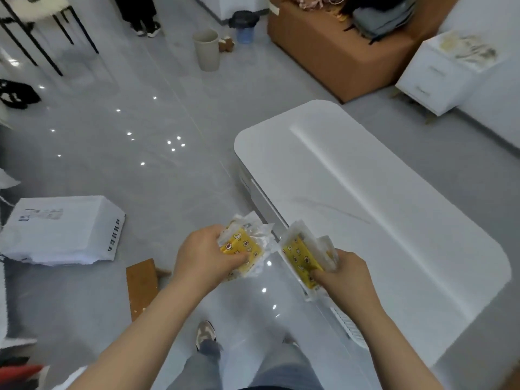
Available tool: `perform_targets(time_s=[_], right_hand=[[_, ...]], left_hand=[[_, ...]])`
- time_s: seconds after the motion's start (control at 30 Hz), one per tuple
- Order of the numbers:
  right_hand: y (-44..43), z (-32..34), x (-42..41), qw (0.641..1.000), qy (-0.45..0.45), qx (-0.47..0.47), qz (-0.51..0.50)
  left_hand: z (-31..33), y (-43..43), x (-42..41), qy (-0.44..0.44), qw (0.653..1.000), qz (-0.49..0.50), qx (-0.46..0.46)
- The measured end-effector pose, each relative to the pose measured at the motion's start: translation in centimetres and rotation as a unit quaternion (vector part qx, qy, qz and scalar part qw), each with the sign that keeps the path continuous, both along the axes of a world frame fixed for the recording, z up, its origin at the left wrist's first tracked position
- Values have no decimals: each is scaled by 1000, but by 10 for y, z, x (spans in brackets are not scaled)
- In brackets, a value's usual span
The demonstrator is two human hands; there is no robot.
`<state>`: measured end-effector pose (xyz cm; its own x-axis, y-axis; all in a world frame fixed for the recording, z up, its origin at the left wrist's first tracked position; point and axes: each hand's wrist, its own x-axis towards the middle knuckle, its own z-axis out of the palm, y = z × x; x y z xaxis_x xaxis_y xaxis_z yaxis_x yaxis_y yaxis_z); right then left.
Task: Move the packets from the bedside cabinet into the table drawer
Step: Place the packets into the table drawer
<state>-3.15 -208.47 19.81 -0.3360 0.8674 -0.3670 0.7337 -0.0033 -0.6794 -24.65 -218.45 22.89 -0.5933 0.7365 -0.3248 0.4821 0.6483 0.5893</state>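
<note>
Two bunches of yellow printed packets in clear wrap: left packets [244, 249] tilted, above floor; right packets [302, 258] at white table [365, 192] edge.

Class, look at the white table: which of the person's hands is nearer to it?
Right. The right hand holds its packets at the white table's near edge; the left hand is further out over the floor.

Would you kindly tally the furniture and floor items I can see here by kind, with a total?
White tables: 1
White cabinets: 1
Brown sofas: 1
Beige bins: 1
White boxes: 1
Total: 5
</note>
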Motion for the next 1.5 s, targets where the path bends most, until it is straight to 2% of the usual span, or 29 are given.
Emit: perform_targets(time_s=[0.23, 0.77, 1.07, 1.27, 1.5], right_hand=[[-31, -10, -27, 990, -14, -28, -137], [3, -35, -11, 938, 2, -46, -343], [5, -49, -46, 899, -11, -36, -437], [14, -74, -94, 869, -13, -32, -493], [43, -125, -118, 842, -5, -24, -538]], left_hand=[[-4, 30, -52, -3, 993, -121, -12], [-40, 146, -44, 7, 957, -286, -52], [-68, 195, -60, 27, 911, -405, -66], [-104, 232, -92, -18, 892, -447, -62], [-166, 267, -109, -35, 901, -429, -49]])
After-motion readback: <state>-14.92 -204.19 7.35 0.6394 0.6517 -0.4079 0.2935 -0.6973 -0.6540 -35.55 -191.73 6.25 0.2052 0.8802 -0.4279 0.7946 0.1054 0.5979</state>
